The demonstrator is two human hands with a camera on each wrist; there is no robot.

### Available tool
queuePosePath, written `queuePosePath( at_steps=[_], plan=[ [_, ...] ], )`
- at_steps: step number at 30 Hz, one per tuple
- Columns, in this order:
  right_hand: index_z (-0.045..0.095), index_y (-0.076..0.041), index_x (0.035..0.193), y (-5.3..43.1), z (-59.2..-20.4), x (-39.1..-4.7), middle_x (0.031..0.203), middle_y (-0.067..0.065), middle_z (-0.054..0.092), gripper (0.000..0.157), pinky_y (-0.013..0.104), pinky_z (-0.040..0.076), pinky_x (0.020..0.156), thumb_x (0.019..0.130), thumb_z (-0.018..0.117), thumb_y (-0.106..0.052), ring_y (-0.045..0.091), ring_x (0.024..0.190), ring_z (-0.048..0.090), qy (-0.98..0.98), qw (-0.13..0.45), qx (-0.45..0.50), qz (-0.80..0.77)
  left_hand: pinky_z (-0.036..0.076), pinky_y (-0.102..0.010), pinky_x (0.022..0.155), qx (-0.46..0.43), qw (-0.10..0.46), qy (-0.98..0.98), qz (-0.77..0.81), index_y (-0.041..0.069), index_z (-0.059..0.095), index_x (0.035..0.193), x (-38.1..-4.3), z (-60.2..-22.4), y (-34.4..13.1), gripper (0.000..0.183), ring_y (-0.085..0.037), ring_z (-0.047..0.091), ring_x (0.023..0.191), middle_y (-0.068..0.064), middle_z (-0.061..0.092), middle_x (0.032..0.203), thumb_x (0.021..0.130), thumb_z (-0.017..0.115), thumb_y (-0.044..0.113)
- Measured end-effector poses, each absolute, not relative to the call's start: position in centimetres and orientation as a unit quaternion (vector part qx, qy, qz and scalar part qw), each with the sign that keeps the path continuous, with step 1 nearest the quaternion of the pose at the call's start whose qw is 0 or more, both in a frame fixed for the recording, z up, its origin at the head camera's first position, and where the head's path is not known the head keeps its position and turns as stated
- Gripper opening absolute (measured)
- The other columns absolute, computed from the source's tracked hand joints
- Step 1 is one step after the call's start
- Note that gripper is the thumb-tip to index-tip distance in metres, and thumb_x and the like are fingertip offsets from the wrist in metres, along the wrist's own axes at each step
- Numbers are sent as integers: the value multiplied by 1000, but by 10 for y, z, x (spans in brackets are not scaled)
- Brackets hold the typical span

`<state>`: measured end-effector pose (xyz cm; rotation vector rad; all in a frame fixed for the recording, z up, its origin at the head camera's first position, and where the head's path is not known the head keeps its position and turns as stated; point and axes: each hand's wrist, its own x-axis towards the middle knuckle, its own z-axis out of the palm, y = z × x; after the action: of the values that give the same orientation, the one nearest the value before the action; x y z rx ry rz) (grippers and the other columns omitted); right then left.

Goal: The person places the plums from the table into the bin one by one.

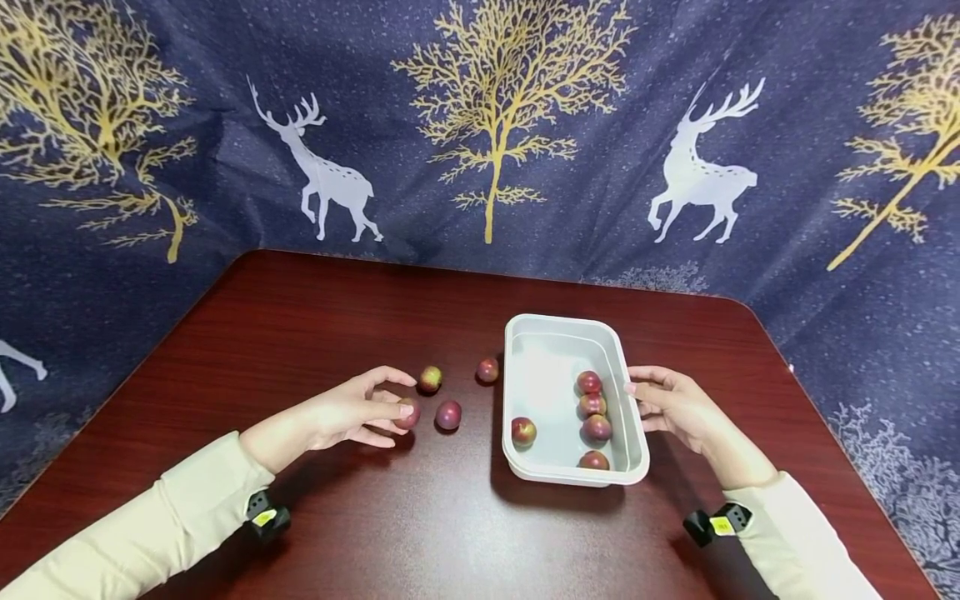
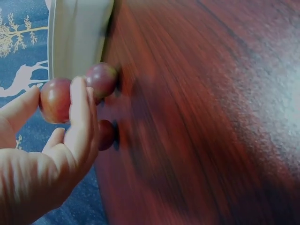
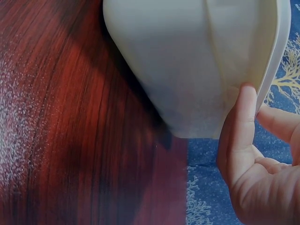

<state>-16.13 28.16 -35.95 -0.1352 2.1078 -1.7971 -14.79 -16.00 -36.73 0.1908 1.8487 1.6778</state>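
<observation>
My left hand (image 1: 352,408) pinches a reddish plum (image 2: 55,101) between thumb and fingertips, just above the table left of the box. Close to that hand lie a yellow-green and red plum (image 1: 430,379) and a dark purple plum (image 1: 448,415). Another red plum (image 1: 487,370) sits beside the box's left wall. Several plums (image 1: 592,405) rest inside the white plastic box (image 1: 555,477), mostly along its right side, with one (image 1: 523,431) at the near left. On the box's right wall, my right hand (image 1: 675,408) grips the rim, thumb on top and fingers against the outside.
The box stands right of centre on a dark red-brown wooden table (image 1: 360,533), whose far corners are rounded. Behind the table hangs a dark blue cloth (image 1: 435,200) printed with white deer and golden trees. A small black device (image 1: 267,514) is strapped at each wrist.
</observation>
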Motion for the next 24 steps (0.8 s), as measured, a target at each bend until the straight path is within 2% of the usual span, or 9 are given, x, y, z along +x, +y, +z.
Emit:
queuePosePath(
  at_steps=[7,14,19,24],
  plan=[
    [30,17,132,282,-360,-162,86,-6,69,48,28,58,65,98,50,-11,10,73,67,748,181,-49,-637,55,-46,84,82,324,709,621,4,29,140,-148,-364,-155,66,-30,64,99,-17,58,112,89,68,20],
    [29,17,133,283,-362,-163,86,-5,68,49,28,57,64,98,50,-11,10,73,67,746,182,-48,-638,55,-47,83,88,322,710,619,5,32,139,-149,-355,-149,64,-27,64,93,-13,62,103,88,68,17],
    [27,17,134,283,-363,-163,86,-6,68,51,28,58,64,98,50,-11,10,73,67,749,182,-51,-635,54,-49,85,96,323,701,628,1,33,138,-151,-348,-142,63,-28,64,94,-17,59,111,88,67,17],
    [27,17,134,283,-362,-162,86,-6,68,51,28,58,65,98,50,-11,10,74,67,750,182,-51,-634,53,-51,85,98,316,697,636,2,37,136,-154,-344,-135,59,-29,64,94,-16,55,114,88,67,15]
  ],
)
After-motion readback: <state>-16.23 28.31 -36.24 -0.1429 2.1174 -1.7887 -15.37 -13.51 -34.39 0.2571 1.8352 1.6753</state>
